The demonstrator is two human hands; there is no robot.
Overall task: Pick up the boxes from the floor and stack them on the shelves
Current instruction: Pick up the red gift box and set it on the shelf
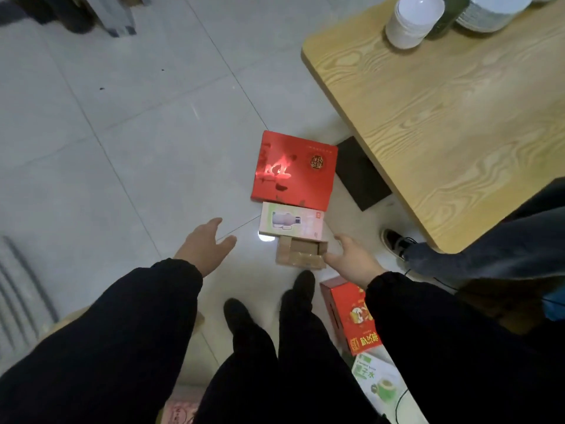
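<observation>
Several boxes lie on the tiled floor ahead of my feet. A large flat red box point(295, 171) is farthest. A white box with a bottle picture point(292, 221) touches its near edge. Nearest is a small brown cardboard box point(301, 254). My right hand point(351, 261) is open with its fingertips at the brown box's right end. My left hand point(204, 246) hovers open above bare floor, left of the boxes. A tall red box point(351, 316) and a white-green box point(376, 381) lie under my right sleeve. No shelves are in view.
A wooden table point(458, 117) with stacked white bowls point(412, 19) and plates fills the upper right; its black base point(360, 175) sits beside the red box. Another person's leg and shoe point(396, 241) are at right. My shoes point(269, 304) stand just behind the boxes.
</observation>
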